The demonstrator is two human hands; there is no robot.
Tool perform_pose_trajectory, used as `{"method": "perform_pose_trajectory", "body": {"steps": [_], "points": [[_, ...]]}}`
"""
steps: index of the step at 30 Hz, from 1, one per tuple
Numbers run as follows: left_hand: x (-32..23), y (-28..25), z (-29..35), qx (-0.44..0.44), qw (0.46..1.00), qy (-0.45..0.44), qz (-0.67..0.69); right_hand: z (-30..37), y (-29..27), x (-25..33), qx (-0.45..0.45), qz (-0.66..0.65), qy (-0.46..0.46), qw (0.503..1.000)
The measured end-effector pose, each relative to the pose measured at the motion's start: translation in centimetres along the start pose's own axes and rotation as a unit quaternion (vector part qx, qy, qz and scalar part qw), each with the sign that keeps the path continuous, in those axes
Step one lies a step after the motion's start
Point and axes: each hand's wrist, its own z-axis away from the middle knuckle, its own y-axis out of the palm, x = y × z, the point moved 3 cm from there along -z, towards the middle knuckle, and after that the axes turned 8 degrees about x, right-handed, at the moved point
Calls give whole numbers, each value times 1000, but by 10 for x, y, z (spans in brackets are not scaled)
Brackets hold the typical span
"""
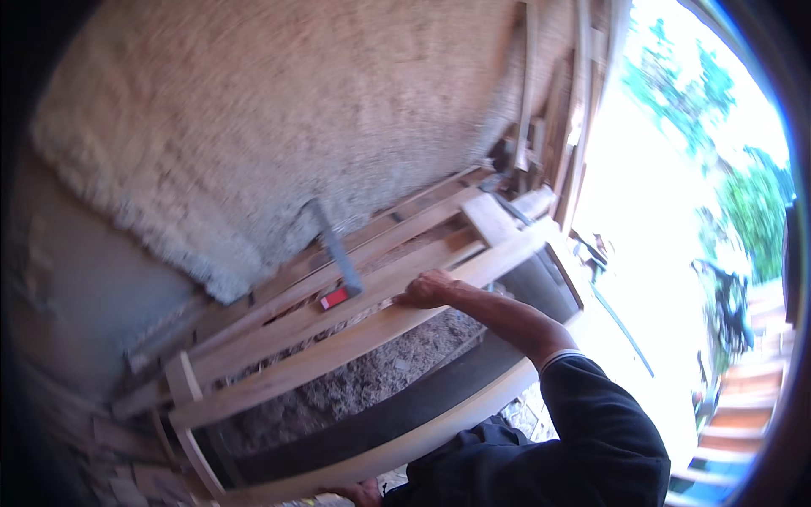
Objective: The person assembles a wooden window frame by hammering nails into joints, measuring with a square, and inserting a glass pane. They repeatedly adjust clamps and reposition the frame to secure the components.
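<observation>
Though blurred, perhaps left hand [365, 491] half-hidden.

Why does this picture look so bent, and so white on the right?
Head view: the fisheye lens bows the straight frame and darkens the rim; daylight outdoors on the right is blown out to white; the rough wall is smeared by blur; the right hand on the frame shows fairly sharp.

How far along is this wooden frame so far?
Done: the pale wooden frame already has long rails and cross pieces joined. In hand: the right hand grips its upper rail; the left hand is at the lower curved rail, grip unclear. Left: the grey metal square with red tip lies unused on the frame.
</observation>
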Motion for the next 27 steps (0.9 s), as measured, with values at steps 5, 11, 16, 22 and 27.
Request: {"method": "perform_pose_trajectory", "body": {"steps": [5, 11, 16, 22, 27], "points": [[-33, 160, -6, 188, 963, 114, -157, 91, -54, 20, -153, 31, -31, 987], [-55, 353, 84, 335, 806, 403, -276, 220, -115, 35, -235, 67, -25, 969], [-35, 458, 223, 141, 623, 608, -472, 352, -147, 46, -333, 107, -19, 937], [10, 490, 399, -91, 481, 638, -595, 518, -118, 50, -430, 175, 55, 884], [44, 460, 525, -33, 490, 676, -549, 637, -57, 50, -495, 222, 150, 827]]}}
